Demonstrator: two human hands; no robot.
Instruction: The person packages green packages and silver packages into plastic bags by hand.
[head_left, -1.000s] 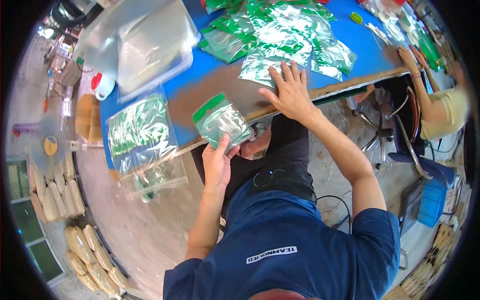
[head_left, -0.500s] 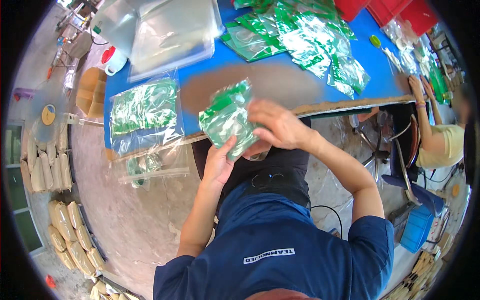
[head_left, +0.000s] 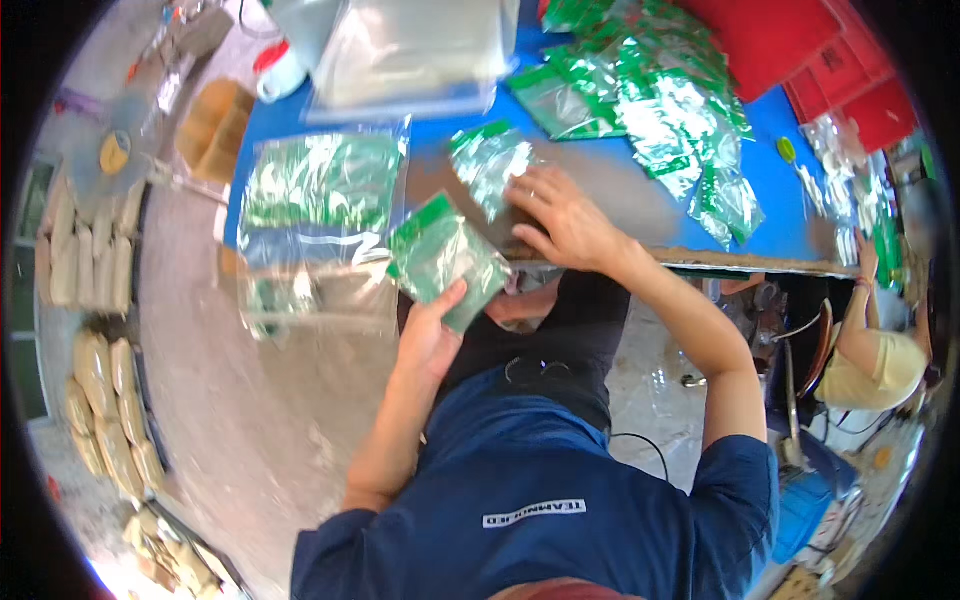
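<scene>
Green-printed plastic packet [head_left: 446,262] rests gripped in the left hand [head_left: 425,340] off the blue worktop's [head_left: 600,180] near edge, while the right hand [head_left: 568,218], fingers spread flat, pins another packet [head_left: 490,165] there.

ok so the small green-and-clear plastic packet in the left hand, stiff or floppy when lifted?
Likely floppy: the small green-and-clear plastic packet is thin glossy film, held from below by the left hand alone. Probably light, since it stays up with that grip. The shiny film may be slippery.
</scene>
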